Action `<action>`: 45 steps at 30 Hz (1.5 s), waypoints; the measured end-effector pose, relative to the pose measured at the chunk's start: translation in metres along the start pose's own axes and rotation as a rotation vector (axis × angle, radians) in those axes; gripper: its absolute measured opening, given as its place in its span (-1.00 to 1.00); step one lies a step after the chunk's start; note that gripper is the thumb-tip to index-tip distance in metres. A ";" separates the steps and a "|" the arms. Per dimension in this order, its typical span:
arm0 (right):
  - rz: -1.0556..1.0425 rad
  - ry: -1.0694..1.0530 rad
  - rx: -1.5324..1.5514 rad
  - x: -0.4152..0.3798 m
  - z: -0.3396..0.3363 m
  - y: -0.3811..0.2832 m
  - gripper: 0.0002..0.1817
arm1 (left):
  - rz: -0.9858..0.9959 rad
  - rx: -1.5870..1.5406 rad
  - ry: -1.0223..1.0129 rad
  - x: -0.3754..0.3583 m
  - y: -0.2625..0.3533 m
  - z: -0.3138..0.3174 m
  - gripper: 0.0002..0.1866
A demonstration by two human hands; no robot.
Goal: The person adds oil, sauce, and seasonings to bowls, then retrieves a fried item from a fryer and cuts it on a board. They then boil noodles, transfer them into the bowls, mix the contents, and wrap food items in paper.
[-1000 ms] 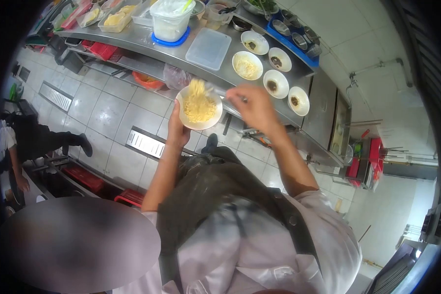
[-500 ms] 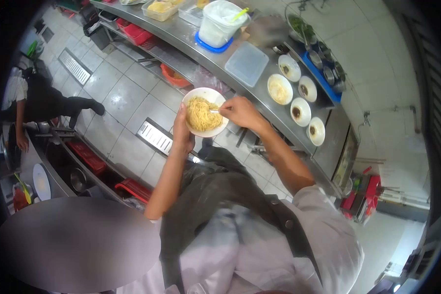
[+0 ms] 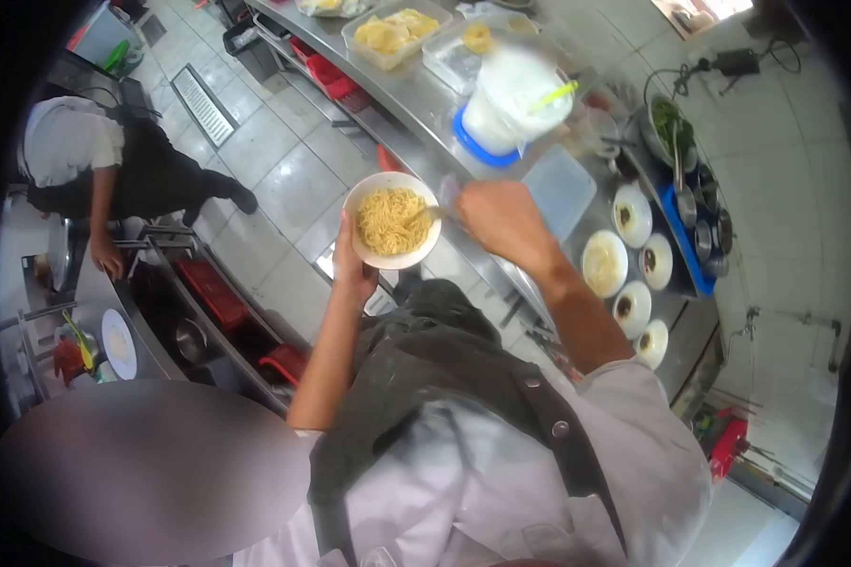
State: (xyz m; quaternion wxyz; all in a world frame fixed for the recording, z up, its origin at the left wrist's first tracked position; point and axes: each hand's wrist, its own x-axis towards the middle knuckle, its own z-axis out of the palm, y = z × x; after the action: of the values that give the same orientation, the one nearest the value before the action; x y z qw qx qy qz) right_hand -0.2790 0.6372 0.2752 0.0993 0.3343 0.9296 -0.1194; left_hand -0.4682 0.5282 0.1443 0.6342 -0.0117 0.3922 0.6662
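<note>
A white bowl (image 3: 352, 201) of yellow noodles (image 3: 388, 222) is held up in front of my body, above the floor. My left hand (image 3: 350, 260) grips its left side, with the thumb at the rim. My right hand (image 3: 503, 219) is closed on the handle of a spoon (image 3: 431, 214), whose front end rests in the noodles at the bowl's right side. The fingertips of my right hand are partly hidden.
Counter at right: several bowls (image 3: 633, 310), a clear lid (image 3: 560, 192), a white tub (image 3: 515, 102), food containers (image 3: 396, 34) and a blue tray (image 3: 687, 238). Another person (image 3: 113, 161) stands at left beside a counter (image 3: 140, 317) with a plate (image 3: 119, 344).
My right hand has moved right and slightly up, and the spoon handle now points farther out over the rim. The view has shifted, so the counter items appear lower and farther right.
</note>
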 end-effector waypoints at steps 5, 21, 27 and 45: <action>-0.104 0.281 0.126 0.073 0.020 0.008 -0.85 | 0.060 0.031 -0.025 0.048 0.039 0.032 -0.39; 0.110 0.372 0.238 0.261 -0.048 0.077 -0.79 | -0.029 0.019 -0.123 0.251 0.172 0.077 -0.42; -0.035 0.319 0.578 0.325 -0.068 0.042 -0.53 | -0.061 -0.077 -0.203 0.328 0.243 0.051 -0.41; -0.634 -0.127 1.088 0.350 0.328 0.093 -0.75 | 0.371 -0.261 0.071 0.335 0.338 -0.017 -0.36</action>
State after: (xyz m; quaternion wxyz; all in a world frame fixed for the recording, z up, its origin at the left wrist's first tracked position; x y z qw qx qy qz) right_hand -0.4490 0.8216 -0.1439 -0.0703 0.0373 0.7820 -0.6182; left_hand -0.8310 0.8370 0.1323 0.4797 -0.0448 0.3201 0.8158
